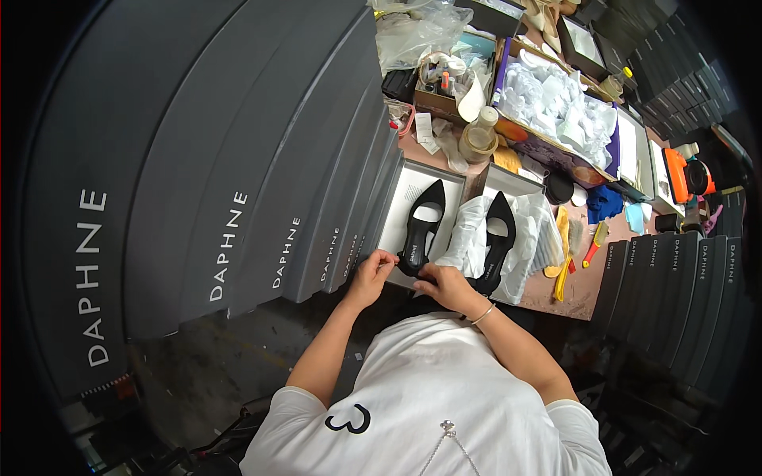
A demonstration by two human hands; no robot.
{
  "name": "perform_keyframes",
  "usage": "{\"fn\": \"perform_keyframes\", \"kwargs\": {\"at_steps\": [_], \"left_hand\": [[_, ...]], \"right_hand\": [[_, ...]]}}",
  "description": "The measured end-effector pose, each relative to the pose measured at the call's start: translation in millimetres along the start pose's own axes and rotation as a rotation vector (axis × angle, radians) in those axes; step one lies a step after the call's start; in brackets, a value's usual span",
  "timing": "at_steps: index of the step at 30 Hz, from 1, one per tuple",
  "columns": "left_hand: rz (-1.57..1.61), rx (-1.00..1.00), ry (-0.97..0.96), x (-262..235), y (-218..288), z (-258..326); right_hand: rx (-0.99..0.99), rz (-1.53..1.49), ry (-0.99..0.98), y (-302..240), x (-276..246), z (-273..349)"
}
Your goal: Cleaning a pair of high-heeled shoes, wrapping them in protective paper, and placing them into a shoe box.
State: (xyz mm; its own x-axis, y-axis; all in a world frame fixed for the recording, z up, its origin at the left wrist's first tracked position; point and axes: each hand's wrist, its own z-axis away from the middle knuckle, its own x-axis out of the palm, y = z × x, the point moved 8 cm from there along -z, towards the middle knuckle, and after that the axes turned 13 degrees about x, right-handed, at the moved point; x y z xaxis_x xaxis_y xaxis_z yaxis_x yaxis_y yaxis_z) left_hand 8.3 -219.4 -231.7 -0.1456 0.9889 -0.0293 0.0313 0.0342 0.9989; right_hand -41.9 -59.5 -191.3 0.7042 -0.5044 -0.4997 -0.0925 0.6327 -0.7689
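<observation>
A black pointed-toe shoe [432, 196] lies with its toe pointing away from me, over an open box [394, 226] with a pale inside. At the shoe's heel end, my left hand [373, 279] pinches its left edge with thumb and fingertips. My right hand [447, 287] is closed on the heel's right side, fingers curled and partly hidden. To the right lies the matching black shoe [501, 213], between white tissue paper [470, 230] and a clear-looking wrapping [530, 238]. Neither hand touches that second shoe's toe; its heel lies close behind my right hand.
Tall stacks of dark shoe boxes [262, 159] rise close on my left; more boxes [675, 285] stand at right. Behind are a jar [479, 139] and a carton of crumpled white paper [556, 95]. Yellow-handled brushes [562, 282] lie on the table [583, 301], near an orange tool [677, 174].
</observation>
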Motion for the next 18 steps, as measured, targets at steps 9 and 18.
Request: {"fn": "perform_keyframes", "kwargs": {"at_steps": [9,18], "left_hand": [[-0.094,-0.048,0.473,-7.5,-32.7,-4.2],[0.012,-0.150,0.440,-2.6,-47.2,-11.0]], "right_hand": [[0.088,0.320,-0.086,-21.5,-7.2,25.4],[-0.115,0.578,0.220,-58.0,-84.8,22.9]]}}
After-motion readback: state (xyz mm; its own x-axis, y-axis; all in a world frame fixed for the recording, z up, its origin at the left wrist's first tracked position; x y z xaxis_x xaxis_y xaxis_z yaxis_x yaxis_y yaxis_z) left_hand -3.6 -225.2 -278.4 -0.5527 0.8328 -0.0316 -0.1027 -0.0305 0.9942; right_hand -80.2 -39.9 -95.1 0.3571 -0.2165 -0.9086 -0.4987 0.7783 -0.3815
